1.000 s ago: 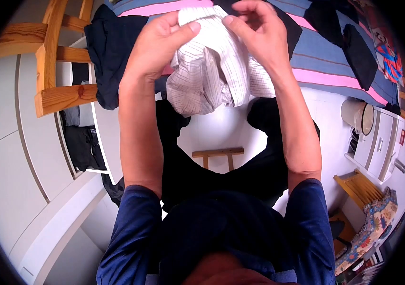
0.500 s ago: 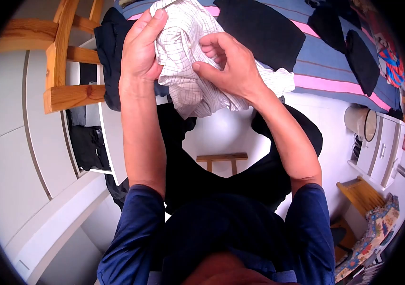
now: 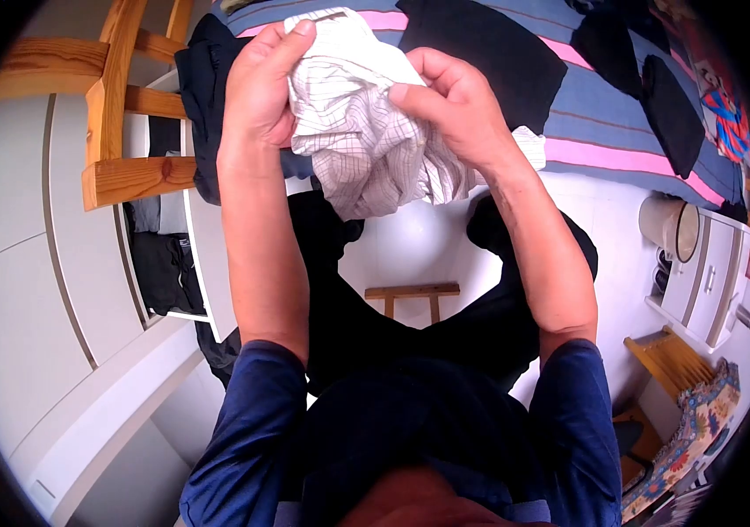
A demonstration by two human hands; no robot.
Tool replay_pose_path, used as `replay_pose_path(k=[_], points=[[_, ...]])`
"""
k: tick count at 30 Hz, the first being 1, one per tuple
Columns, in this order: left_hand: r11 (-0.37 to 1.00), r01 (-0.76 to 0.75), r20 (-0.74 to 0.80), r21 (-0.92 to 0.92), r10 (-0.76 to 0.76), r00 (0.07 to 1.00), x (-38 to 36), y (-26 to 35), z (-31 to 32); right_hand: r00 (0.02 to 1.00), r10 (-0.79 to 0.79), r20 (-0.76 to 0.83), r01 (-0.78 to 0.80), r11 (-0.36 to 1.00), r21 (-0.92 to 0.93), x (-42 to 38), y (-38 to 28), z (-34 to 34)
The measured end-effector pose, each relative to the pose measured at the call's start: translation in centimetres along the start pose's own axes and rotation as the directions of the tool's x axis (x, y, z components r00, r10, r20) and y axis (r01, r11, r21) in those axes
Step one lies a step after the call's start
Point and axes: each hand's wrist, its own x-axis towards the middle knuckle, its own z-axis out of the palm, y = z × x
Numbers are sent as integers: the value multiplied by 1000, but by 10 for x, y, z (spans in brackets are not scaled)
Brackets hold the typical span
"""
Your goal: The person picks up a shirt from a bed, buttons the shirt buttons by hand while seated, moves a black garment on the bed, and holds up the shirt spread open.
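A white checked shirt (image 3: 362, 132) hangs crumpled between my hands, its lower folds drooping above my knees. My left hand (image 3: 260, 83) grips its upper left edge, with the thumb on top of the cloth. The fingers of my right hand (image 3: 463, 105) pinch another edge of the fabric on the right, thumb and forefinger pressed together. Some of the shirt shows beyond my right wrist, near the bed edge. Just behind the shirt, a folded black garment (image 3: 489, 61) lies on the striped bed cover (image 3: 603, 158).
Dark clothes (image 3: 203, 105) hang by the wooden bed frame (image 3: 142, 171) at left. Below it, an open drawer (image 3: 203, 263) holds folded clothes. More black garments (image 3: 669, 114) lie on the bed at right. A waste bin (image 3: 666, 227) stands near a white cabinet (image 3: 700, 272).
My right hand has closed on the shirt's edge and shifted slightly up and right. The upper part of the cloth is now pulled straighter between both hands.
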Motion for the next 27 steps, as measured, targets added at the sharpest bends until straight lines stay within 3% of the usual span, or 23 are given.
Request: replay_pose_path(k=[1, 2, 3, 4, 5, 6, 8, 10, 11, 12, 13, 14, 16, 18, 19, 24, 27], points=[[993, -12, -88, 114, 23, 996, -2, 0, 8, 1000, 8, -16, -9, 999, -51, 1, -2, -2], [993, -15, -88, 113, 25, 996, 0, -5, 11, 999, 16, -33, -20, 995, -101, 2, -4, -3], [916, -144, -198, 375, 231, 953, 3, -13, 12, 998, 3, -65, -10, 994, -110, 2, -8, -2], [754, -216, -243, 620, 446, 861, 4, -15, 17, 998, 1, -63, -8, 993, -114, 3, -8, -3], [437, -190, -169, 879, 658, 734, 2, -16, 22, 993, 11, -121, -23, 995, -102, 4, -7, -4], [160, -220, -3, 962, 814, 580, -1, -20, 29, 984, 21, -179, -37, 995, -88, 5, -8, -6], [175, -370, 76, 913, 816, 573, -10, -23, 39, 979, 43, -200, -67, 991, -114, 6, -12, -9], [490, -375, 32, 787, 575, 817, -20, -38, 48, 961, 55, -270, -108, 976, -188, 8, -9, -17], [578, -237, 28, 781, 347, 937, -24, -43, 52, 962, 57, -268, -112, 974, -195, 8, -10, -20], [585, -234, 20, 776, 348, 937, -24, -49, 56, 960, 57, -273, -132, 956, -262, 8, -11, -22], [767, -33, -43, 641, 79, 996, -23, -55, 61, 959, 57, -277, -151, 932, -330, 9, -12, -23], [859, 199, -48, 471, -200, 979, -23, -60, 63, 961, 63, -269, -156, 928, -339, 10, -9, -24], [903, 234, -33, 361, -238, 971, -20, -64, 62, 967, 3, -254, -88, 943, -322, 11, 1, -26], [961, 275, -65, -1, -275, 959, -18, -62, 60, 979, -3, -203, -74, 927, -368, 9, 1, -26], [969, 240, -113, -65, -246, 963, -17, -63, 61, 983, -14, -181, -64, 906, -418, 9, 0, -24], [970, 152, -75, -189, -169, 983, -14, -69, 53, 988, 4, -154, -97, 795, -599, 4, -13, -14], [977, 126, -159, -172, -153, 975, -11, -71, 54, 985, 13, -169, -111, 805, -583, 4, -15, -16]])
